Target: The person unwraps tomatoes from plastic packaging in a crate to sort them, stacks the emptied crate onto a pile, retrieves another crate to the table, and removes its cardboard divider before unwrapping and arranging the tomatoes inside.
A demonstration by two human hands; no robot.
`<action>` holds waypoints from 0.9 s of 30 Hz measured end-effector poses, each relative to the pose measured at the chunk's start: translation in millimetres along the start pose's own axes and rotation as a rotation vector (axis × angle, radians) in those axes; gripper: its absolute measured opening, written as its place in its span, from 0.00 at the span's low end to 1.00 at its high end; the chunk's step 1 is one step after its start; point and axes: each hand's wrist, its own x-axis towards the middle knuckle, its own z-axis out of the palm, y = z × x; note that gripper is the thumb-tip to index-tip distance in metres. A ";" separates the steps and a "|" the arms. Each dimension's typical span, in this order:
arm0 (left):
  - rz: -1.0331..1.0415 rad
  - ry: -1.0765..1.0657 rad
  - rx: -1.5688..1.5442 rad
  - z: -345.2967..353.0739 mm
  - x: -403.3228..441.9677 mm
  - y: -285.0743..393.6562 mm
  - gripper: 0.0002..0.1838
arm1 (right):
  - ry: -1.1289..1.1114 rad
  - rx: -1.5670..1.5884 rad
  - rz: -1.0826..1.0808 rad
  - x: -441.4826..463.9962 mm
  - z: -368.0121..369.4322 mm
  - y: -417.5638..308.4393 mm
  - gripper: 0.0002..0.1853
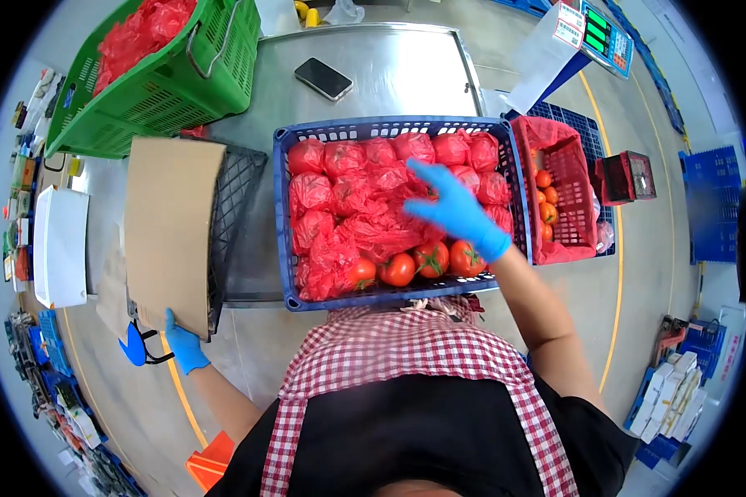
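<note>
A blue crate (286, 277) stands on the metal table, filled with tomatoes in red plastic wrap (311, 192); several bare tomatoes (398, 269) show along its near side. My right hand (454, 207), in a blue glove, is over the right half of this crate with its fingers spread and nothing held. On the left, my left hand (187, 346), also gloved in blue, is at the near edge of a cardboard sheet (170, 232), which leans over a black crate (236, 195). The left hand's fingers are partly hidden at the cardboard, closed on its edge.
A phone (324, 79) lies on the metal table (381, 50) behind the blue crate. At the back left is a green basket (174, 91) with red bags. A red crate (574, 195) with tomatoes stands to the right, below a scale (607, 37).
</note>
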 end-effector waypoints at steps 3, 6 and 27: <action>-0.040 0.156 0.005 -30.0 37.1 -27.9 0.29 | -0.074 -0.467 -0.289 -24.4 35.4 -16.4 0.44; 0.149 0.324 0.160 1.5 50.8 -26.9 0.28 | -0.040 -0.663 -0.284 -18.9 61.1 -22.1 0.44; 1.102 -1.089 1.649 309.3 -145.2 -72.1 0.34 | 0.434 -0.388 -0.230 -17.0 -0.1 22.8 0.24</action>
